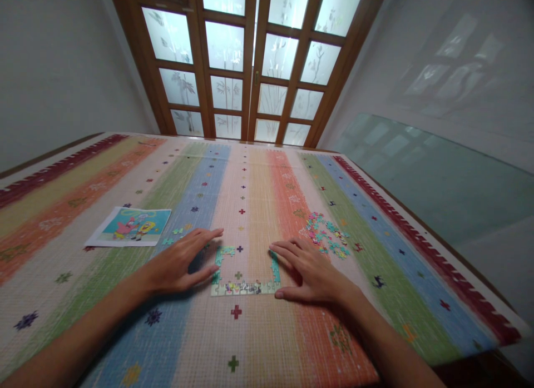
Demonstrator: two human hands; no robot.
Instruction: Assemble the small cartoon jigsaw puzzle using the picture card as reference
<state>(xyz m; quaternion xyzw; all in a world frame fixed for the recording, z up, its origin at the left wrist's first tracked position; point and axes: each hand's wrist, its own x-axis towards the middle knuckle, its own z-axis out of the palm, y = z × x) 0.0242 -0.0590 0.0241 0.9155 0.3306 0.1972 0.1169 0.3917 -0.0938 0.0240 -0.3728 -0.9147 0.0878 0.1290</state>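
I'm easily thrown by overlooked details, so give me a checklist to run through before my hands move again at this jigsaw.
1. Near edge row runs unbroken between the sides: ok.
2. Far edge closed: not ok; past the pieces at the far left corner, bare tablecloth shows.
3. Printed picture uncovered: ok, it lies face up beyond the left hand.
4. Loose pieces gathered in one place: not ok; most lie beyond the right hand, but a few lie by the picture.
5. Side pieces fully seated: cannot tell; the hands partly cover them.
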